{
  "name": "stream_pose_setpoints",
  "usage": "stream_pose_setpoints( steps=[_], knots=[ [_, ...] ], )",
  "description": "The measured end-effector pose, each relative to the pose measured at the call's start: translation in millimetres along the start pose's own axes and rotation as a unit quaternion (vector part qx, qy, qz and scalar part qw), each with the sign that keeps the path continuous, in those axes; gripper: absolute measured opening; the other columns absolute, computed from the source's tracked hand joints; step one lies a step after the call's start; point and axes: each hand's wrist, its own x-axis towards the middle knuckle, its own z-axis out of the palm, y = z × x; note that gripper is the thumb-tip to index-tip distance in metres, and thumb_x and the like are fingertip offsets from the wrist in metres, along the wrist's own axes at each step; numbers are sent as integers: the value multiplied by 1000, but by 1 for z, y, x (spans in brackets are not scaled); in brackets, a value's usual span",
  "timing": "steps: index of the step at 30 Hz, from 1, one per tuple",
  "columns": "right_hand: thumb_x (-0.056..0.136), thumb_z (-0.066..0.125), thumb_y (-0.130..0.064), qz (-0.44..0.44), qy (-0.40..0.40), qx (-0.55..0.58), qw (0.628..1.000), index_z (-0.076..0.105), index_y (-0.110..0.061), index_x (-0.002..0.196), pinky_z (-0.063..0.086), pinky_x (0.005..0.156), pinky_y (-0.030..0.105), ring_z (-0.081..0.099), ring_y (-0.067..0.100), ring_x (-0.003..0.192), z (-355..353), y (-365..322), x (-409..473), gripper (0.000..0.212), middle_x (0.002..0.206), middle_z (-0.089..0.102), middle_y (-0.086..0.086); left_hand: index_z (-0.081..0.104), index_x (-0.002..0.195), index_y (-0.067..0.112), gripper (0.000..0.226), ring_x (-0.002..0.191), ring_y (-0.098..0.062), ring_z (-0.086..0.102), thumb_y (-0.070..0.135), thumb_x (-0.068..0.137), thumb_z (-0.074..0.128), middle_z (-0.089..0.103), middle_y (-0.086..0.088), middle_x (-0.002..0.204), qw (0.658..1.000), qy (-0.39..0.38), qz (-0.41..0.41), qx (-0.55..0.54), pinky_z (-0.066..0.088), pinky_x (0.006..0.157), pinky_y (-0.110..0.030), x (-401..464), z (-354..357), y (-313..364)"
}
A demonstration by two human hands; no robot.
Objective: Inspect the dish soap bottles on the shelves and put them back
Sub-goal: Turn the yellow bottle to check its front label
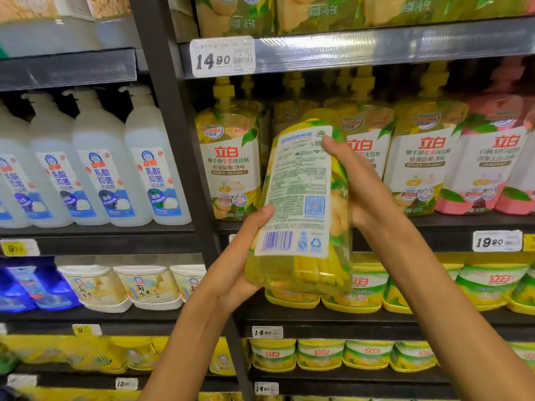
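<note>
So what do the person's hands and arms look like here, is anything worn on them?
Both the left hand and the right hand are bare: no gloves, and no rings on the fingers that show. Both forearms are bare as far as the bottom edge of the picture, with no sleeve, watch or bracelet in view. The nails that show are short and unpainted.

the held dish soap bottle (301, 209) is clear yellow with a white back label printed green and blue. at nine o'clock stand white bottles (95, 166) with blue labels; at three o'clock a pink bottle (492, 166). the price tag (222, 57) at twelve is white with black digits.
</note>
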Motion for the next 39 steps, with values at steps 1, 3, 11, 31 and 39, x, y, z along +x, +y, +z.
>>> stream_pose_setpoints(
  steps=[1,3,11,31,39],
  knots=[
    [89,68,-25,-28,19,-7,999,52,-9,132,60,78,39,73,24,96,2,0,-3,49,109,74,10,72,112,27,36,110,-17,66,45,83,62,69,-4,120,1000,20,0,19,57,84,-31,3,-3,-2],
    [84,75,-22,-79,53,-50,994,43,-18,137,60,73,35,73,23,96,6,1,-11,62,114,71,9,64,121,33,40,114,-16,63,52,88,51,66,-1,124,996,58,13,62,55,91,-32,10,-3,-7],
    [83,63,-53,-78,-26,-43,996,35,-25,146,51,99,37,64,10,115,-12,4,-22,75,127,66,-10,71,108,35,53,77,-5,71,68,74,47,76,-2,89,990,100,25,96,57,61,-23,20,-6,-36],
    [64,72,-56,-131,-23,-85,988,34,-32,147,52,97,33,61,10,119,-6,6,-34,95,138,58,-1,75,101,36,70,105,-18,68,79,46,74,73,0,110,990,43,96,95,56,80,-29,21,9,-46],
    [59,78,-65,-83,-148,27,985,78,-31,97,58,75,26,72,12,94,-17,13,-24,51,100,76,-5,67,110,50,53,113,-2,61,79,67,56,67,21,116,994,-10,30,101,52,86,-18,9,12,-32]
  ],
)
